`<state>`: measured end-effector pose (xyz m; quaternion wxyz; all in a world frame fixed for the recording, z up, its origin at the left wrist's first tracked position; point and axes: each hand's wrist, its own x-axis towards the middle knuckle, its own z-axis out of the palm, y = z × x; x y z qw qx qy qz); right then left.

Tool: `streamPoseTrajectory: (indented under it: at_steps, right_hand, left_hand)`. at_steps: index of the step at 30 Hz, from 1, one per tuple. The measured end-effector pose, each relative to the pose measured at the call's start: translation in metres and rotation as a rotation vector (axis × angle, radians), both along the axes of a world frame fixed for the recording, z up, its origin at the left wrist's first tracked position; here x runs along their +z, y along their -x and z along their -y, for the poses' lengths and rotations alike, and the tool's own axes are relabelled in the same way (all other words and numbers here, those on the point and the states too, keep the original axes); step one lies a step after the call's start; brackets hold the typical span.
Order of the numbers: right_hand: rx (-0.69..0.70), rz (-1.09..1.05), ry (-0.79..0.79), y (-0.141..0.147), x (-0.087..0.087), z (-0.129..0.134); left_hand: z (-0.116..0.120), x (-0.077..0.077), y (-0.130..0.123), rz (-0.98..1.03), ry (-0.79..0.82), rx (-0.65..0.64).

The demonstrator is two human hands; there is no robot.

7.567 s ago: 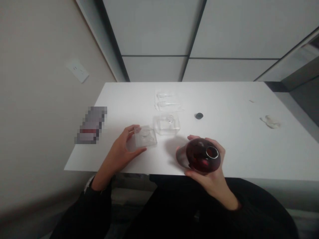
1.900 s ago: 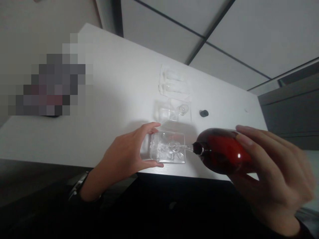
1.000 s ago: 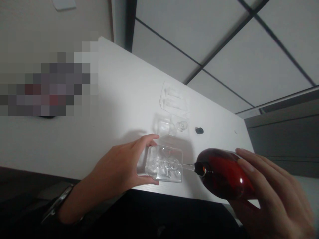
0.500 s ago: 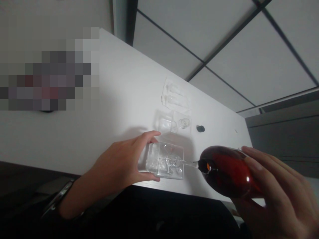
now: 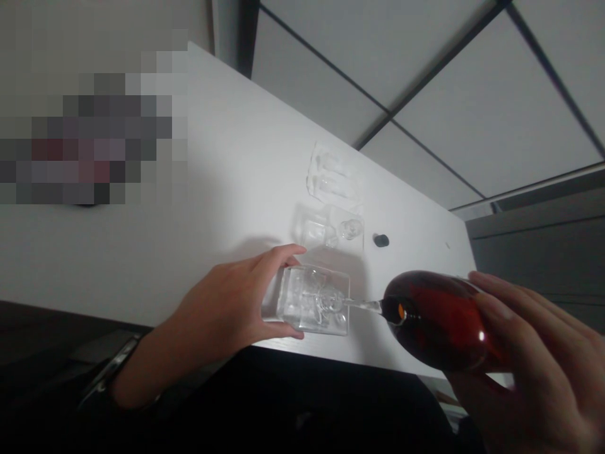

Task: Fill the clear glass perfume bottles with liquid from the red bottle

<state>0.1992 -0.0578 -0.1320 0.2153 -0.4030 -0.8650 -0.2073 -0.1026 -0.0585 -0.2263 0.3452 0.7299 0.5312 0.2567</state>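
Pale panels divided by dark seams rise beyond the far edge of a white table, whose edges all run aslant to the view. Near the middle of the near edge sits a clear box. The left hand grasps it from the left, thumb along the side toward the near edge, fingers along the opposite side; a metal band circles the wrist.

To the right of the box, over the near edge, the right hand clasps a red bottle around its body, fingers over the top, thumb beneath. The bottle is tipped well over: its long axis lies nearly along the near edge, the mouth pointing left at the box and the base end hidden in the palm. A thin clear stream leaves the mouth and enters the box at its right end. Bottle and box stand apart, joined only by the stream.

Just beyond the box, toward the far edge, is another box, then a clear tray with two long hollows. A dark cap lies to their right, and a small scrap near the right edge. Toward the table's left end is a dark, pixelated thing, too obscured to identify.
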Motion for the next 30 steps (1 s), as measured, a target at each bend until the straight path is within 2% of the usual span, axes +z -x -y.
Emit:
streamPoseTrajectory:
  at_steps: [9, 20, 25, 30]
  right_hand:
    - [-0.006, -0.055, -0.076, 0.004, -0.003, -0.003]
    - [-0.076, 0.031, 0.019, -0.004, 0.002, 0.001]
    - [-0.028, 0.021, 0.006, -0.007, 0.006, -0.001]
    - [0.026, 0.172, 0.125, -0.017, 0.015, -0.005]
  left_hand:
    - [0.000, 0.000, -0.001, -0.010, 0.011, 0.006]
    - [-0.001, 0.004, 0.000, -0.034, 0.063, 0.004]
    - [-0.002, 0.003, -0.001, -0.024, 0.043, 0.002]
    - [-0.001, 0.002, 0.000, -0.025, 0.011, -0.001]
